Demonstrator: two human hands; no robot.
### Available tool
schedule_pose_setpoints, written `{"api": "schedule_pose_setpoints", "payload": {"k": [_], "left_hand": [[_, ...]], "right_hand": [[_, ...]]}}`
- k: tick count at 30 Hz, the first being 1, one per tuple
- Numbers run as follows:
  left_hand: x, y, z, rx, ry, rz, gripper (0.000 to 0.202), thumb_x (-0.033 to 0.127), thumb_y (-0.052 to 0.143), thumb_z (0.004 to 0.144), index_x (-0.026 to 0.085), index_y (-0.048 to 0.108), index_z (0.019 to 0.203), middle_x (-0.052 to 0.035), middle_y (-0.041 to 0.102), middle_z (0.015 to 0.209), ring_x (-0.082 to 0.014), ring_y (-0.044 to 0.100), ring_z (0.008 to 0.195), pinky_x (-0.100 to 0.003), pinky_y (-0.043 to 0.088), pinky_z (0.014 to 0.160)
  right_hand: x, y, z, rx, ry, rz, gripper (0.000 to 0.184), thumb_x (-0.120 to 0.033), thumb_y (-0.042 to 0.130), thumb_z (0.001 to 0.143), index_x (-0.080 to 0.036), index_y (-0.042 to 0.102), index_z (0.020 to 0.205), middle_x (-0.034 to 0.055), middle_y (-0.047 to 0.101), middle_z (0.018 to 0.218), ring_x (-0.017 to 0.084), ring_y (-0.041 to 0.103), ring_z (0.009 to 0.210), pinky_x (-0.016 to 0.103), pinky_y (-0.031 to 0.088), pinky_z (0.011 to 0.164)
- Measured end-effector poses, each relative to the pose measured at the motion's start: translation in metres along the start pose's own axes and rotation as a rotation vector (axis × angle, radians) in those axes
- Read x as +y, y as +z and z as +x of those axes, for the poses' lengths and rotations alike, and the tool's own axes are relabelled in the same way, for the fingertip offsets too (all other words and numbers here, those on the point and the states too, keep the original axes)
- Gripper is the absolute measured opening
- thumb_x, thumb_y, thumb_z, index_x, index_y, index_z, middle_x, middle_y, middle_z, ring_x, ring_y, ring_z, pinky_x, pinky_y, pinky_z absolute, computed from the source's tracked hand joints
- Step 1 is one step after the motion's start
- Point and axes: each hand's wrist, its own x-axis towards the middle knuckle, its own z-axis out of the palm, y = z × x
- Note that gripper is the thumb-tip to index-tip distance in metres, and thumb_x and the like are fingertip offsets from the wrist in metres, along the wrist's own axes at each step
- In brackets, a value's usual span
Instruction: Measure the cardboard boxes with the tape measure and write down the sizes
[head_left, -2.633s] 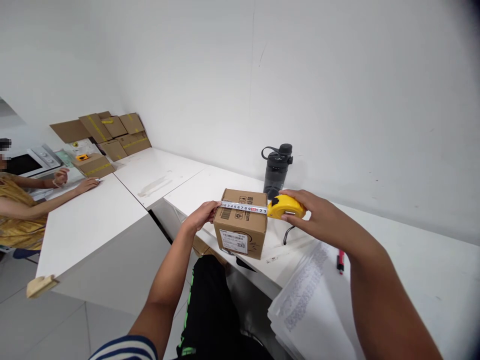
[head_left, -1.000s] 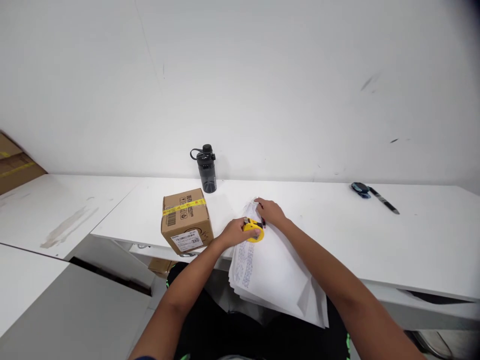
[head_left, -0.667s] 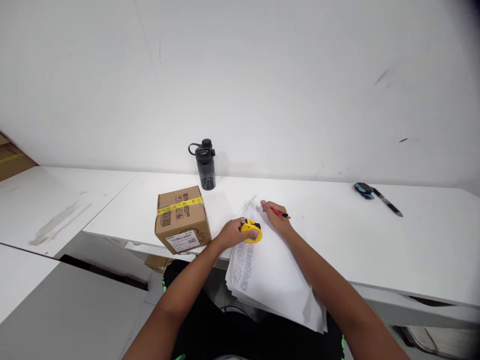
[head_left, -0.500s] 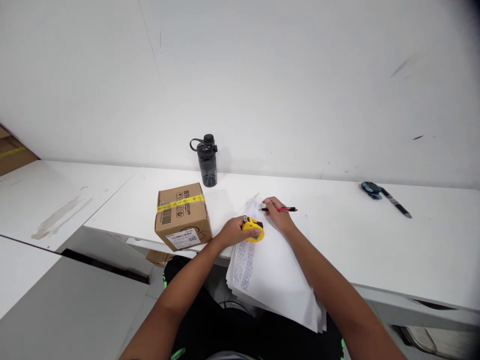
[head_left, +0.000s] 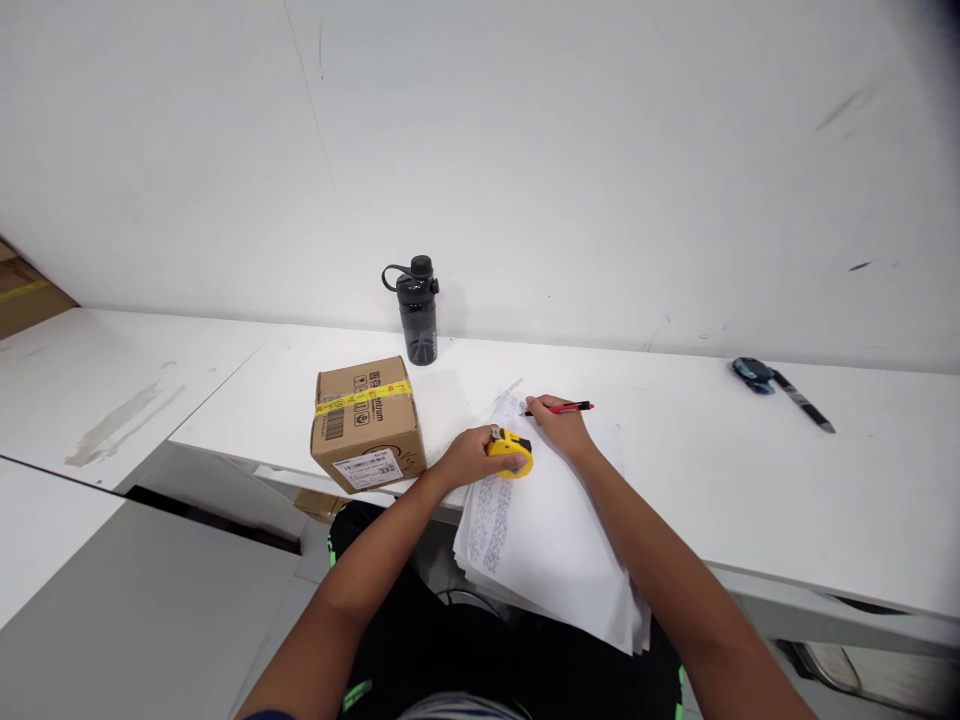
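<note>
My left hand (head_left: 472,458) is closed round a yellow tape measure (head_left: 513,463), held over the upper left part of a stack of paper (head_left: 551,555). In my right hand (head_left: 559,425) is a red and black pen (head_left: 574,407), its tip near the top of the top sheet. Columns of small handwriting run down the left side of that sheet. The stack hangs over the front edge of the table toward my lap. Left of my left hand sits a taped cardboard box (head_left: 367,425) with a white label.
A dark water bottle (head_left: 418,315) stands near the wall behind the box. At the right, a blue and black object (head_left: 752,374) lies beside a black and grey utility-knife-like tool (head_left: 802,402). More cardboard (head_left: 30,290) shows at the far left.
The camera view has shifted slightly. Both hands stay in nearly the same place, the left on the tape measure and the right on the pen.
</note>
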Motion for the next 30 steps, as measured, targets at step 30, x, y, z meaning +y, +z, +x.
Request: {"api": "schedule_pose_setpoints", "payload": {"k": [30], "left_hand": [[0.0055, 0.0002, -0.0016, 0.025, -0.021, -0.091, 0.055, 0.055, 0.077, 0.064, 0.021, 0.047, 0.097, 0.0025, 0.055, 0.083, -0.0128, 0.051, 0.072, -0.024, 0.042, 0.064]], "right_hand": [[0.0013, -0.0026, -0.0015, 0.025, 0.006, 0.019, 0.036, -0.052, 0.055, 0.076, -0.019, 0.060, 0.064, 0.0012, 0.054, 0.058, 0.018, 0.049, 0.062, 0.031, 0.039, 0.062]]}}
